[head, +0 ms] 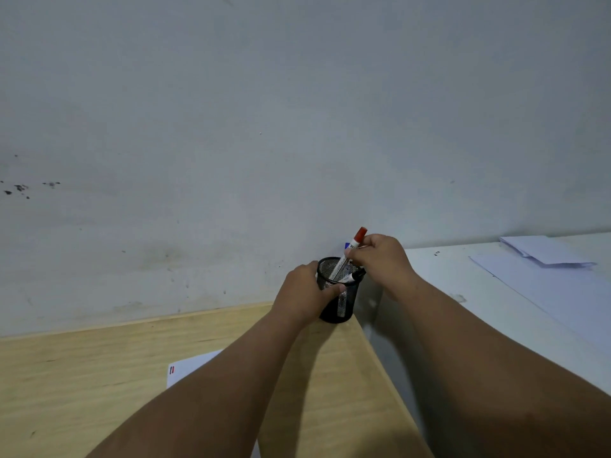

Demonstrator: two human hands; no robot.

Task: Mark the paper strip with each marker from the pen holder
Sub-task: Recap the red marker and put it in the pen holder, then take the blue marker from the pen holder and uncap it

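Left hand (305, 292) grips the mesh holder (337, 292) on the desk (99, 375); right hand (380, 259) pinches the red marker (350, 252) standing in it.

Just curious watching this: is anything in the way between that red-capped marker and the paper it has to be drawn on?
Only the person's own left forearm, which lies over the paper strip. The right hand holds the red-capped marker at the pen holder, steadied by the left hand. The wooden desk between them looks bare.
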